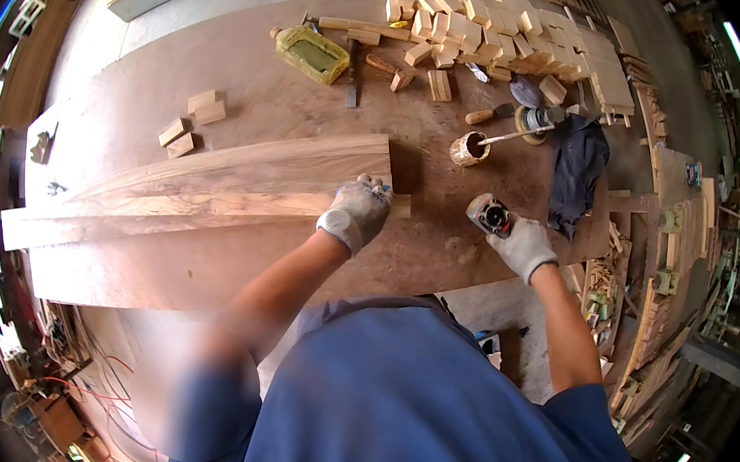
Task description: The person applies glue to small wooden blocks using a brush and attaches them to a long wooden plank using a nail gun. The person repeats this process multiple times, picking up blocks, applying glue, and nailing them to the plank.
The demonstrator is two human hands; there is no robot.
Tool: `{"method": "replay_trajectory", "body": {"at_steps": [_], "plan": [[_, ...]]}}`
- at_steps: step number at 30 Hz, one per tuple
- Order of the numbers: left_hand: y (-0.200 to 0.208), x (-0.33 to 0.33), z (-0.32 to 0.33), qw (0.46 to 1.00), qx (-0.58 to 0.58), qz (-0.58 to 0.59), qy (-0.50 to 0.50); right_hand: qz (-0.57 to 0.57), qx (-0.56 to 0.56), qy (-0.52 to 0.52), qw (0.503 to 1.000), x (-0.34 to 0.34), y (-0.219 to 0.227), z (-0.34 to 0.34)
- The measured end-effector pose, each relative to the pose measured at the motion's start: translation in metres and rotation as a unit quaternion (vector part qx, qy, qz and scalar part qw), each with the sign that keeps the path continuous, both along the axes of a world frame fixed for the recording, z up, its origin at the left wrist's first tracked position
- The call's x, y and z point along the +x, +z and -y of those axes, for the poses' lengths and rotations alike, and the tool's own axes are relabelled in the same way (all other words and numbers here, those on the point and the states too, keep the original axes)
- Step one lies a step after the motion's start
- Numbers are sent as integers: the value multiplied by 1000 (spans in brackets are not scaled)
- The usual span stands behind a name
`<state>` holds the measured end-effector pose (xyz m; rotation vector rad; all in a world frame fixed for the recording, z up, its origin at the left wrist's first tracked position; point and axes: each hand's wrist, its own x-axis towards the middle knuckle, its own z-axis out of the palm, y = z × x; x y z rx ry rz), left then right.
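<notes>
A wide board of brown, strongly grained wood (pixel 260 165) lies across the workbench (pixel 421 259), reaching from the middle to the far left. Near its right end my left hand (pixel 356 214), in a pale work glove, presses on the wood with its fingers curled over it. My right hand (pixel 526 247), also gloved, is closed around a small power tool (pixel 488 214) with a round, dark, metal-rimmed face. The tool is held to the right of the board, apart from it; its exact kind cannot be made out. A small block end (pixel 401 205) shows beside my left hand.
Beyond my right hand stand a stained pot (pixel 466 151) with a stick, a round-headed tool (pixel 535 122) and a dark cloth (pixel 577 176). Farther off are stacked wooden blocks (pixel 499 37), a hammer (pixel 353 76) and a yellowish container (pixel 314 54). Loose blocks (pixel 207 106) lie behind the board.
</notes>
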<state>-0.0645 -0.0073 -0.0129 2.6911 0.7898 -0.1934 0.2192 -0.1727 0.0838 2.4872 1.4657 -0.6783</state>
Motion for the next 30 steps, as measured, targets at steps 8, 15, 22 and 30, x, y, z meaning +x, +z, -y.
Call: {"method": "replay_trajectory", "body": {"at_steps": [8,15,22,30], "plan": [[21,6,-8,998,16,-39,-42,141,52,31,988,46,-130,80],[-16,2,6,989,141,53,2,-7,-13,-30,999,14,-102,62],[-22,-4,10,995,53,37,81,-37,197,143,969,-60,-65,-16],[7,-108,32,942,-65,230,235,-44,54,216,974,-123,-94,-95]]}}
